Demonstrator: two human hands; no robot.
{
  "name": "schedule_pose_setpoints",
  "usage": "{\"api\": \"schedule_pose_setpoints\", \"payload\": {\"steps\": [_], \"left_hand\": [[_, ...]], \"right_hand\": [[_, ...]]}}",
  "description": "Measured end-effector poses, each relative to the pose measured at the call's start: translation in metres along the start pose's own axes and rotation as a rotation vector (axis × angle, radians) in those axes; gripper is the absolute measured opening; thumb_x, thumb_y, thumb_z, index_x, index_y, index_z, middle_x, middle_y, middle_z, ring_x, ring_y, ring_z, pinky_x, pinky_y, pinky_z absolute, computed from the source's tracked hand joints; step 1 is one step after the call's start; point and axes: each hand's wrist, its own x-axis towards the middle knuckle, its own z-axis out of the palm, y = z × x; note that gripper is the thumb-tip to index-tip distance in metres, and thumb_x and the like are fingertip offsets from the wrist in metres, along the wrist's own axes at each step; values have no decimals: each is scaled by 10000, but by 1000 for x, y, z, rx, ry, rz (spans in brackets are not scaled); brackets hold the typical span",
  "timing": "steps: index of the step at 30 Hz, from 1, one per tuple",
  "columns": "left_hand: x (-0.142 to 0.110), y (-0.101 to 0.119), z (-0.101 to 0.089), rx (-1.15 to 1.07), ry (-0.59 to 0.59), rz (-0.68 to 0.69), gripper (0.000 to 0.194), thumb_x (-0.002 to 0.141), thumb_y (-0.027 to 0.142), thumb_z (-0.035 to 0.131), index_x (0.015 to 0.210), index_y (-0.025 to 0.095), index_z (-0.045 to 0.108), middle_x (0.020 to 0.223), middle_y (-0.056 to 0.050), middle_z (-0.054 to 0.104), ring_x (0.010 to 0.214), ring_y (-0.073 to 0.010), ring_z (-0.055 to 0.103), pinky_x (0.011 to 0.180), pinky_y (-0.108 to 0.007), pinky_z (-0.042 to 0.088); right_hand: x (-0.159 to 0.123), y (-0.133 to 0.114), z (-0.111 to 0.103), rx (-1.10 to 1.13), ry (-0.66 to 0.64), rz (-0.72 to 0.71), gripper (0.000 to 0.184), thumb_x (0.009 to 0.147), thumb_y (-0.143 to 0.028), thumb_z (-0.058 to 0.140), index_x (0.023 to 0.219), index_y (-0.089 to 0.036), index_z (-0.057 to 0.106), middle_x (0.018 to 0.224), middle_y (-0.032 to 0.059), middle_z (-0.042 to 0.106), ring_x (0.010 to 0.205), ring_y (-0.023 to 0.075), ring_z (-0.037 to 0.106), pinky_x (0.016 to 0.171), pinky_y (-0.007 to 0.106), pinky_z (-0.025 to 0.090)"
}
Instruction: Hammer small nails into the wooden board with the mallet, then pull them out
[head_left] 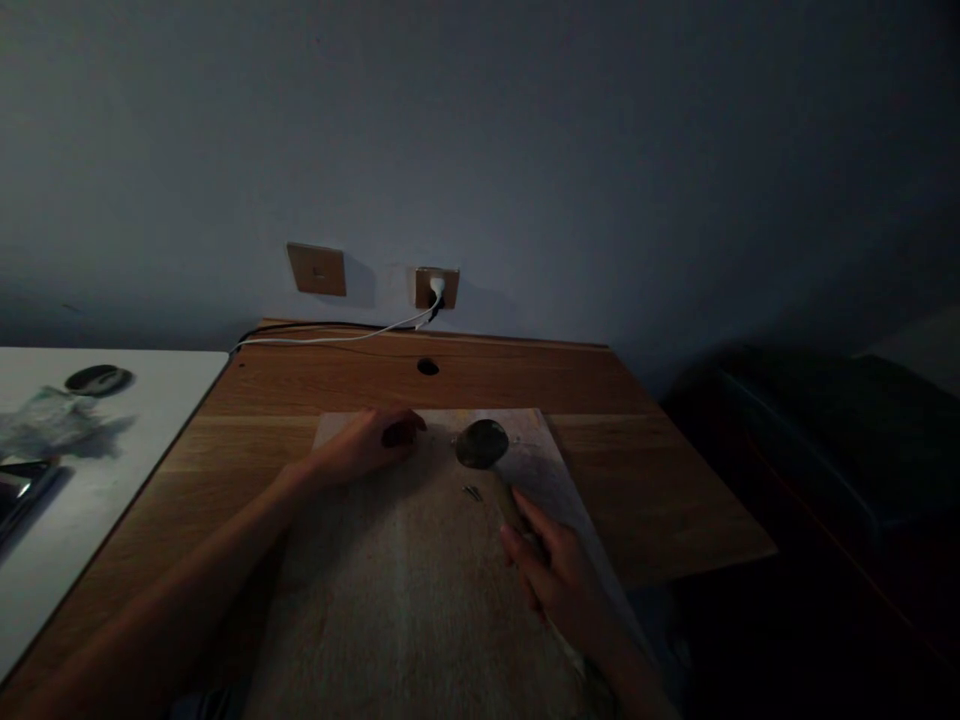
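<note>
Two bare hands work over a pale wooden board (420, 600) lying on a wooden surface (645, 480). The right hand (559, 575), by the board's right edge, is closed around the handle of a mallet-like tool (482, 443); its round, dark head points toward the board's far edge. The left hand (367, 445) is at the board's far left corner, fingers curled with a dark gap beside the thumb; whether it holds anything cannot be told. Between the hands, just beside the tool's handle, a few small, thin metal pieces (472, 492) lie on the board, nearer its far edge than its near one.
</note>
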Motion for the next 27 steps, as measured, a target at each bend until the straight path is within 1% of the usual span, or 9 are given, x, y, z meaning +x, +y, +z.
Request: {"api": "schedule_pose_setpoints", "payload": {"steps": [3, 6, 8, 11, 14, 18, 21, 24, 27], "left_hand": [[-1, 0, 1, 8, 29, 26, 330, 802, 185, 615, 1115, 212, 717, 991, -37, 770, 857, -188, 711, 797, -300, 539], [-2, 2, 2, 4, 22, 29, 343, 781, 153, 594, 1100, 200, 713, 932, -28, 762, 787, -167, 695, 758, -282, 527], [-3, 3, 2, 9, 17, 20, 322, 763, 137, 600, 1059, 195, 712, 902, -22, 758, 756, -163, 683, 726, -272, 516], [-2, 4, 3, 4, 38, 25, 296, 756, 145, 633, 1037, 196, 709, 916, -30, 762, 793, -185, 689, 733, -287, 516], [-2, 5, 3, -38, 61, 28, 359, 767, 133, 627, 1112, 197, 701, 930, -34, 765, 809, -193, 694, 741, -299, 521], [-3, 7, 2, -68, 58, -10, 461, 764, 114, 626, 1218, 186, 667, 930, -35, 767, 785, -184, 698, 722, -289, 520], [-4, 7, 2, -53, 53, -7, 510, 754, 124, 655, 1259, 197, 654, 992, -43, 774, 849, -205, 717, 765, -312, 536], [-4, 6, 2, -43, 69, 11, 512, 748, 118, 657, 1252, 211, 659, 1097, -53, 771, 945, -221, 724, 849, -336, 545], [-4, 5, 3, -54, 74, 21, 512, 744, 111, 650, 1244, 221, 662, 1137, -42, 771, 1006, -228, 723, 890, -339, 545]], "right_hand": [[10, -13, 10, -15, -38, -57, 593, 997, -473, 529, 1504, -167, 533, 731, -21, 604, 406, 70, 450, 359, 194, 351], [21, -25, 19, -35, -68, -95, 546, 1006, -448, 520, 1471, -166, 562, 738, -23, 608, 400, 64, 449, 360, 188, 353], [27, -30, 24, -51, -95, -109, 517, 1017, -433, 508, 1461, -174, 569, 743, -25, 611, 410, 61, 454, 372, 182, 349], [34, -33, 29, -94, -119, -108, 486, 1015, -399, 518, 1454, -198, 581, 735, -30, 611, 427, 66, 457, 382, 179, 342], [36, -32, 31, -108, -114, -96, 499, 1008, -402, 525, 1466, -209, 575, 729, -31, 610, 427, 72, 462, 384, 189, 350], [33, -34, 32, -105, -97, -112, 527, 1011, -430, 509, 1474, -186, 569, 713, -27, 605, 445, 88, 490, 401, 204, 374], [32, -38, 33, -148, -114, -110, 530, 1006, -417, 515, 1472, -171, 575, 736, -13, 629, 459, 95, 499, 417, 216, 391], [33, -38, 35, -189, -108, -136, 541, 1008, -418, 515, 1476, -154, 575, 743, 4, 656, 542, 135, 580, 493, 243, 459], [34, -35, 37, -249, -58, -203, 530, 1007, -411, 518, 1465, -157, 594, 873, 64, 735, 779, 216, 697, 702, 323, 557]]}}
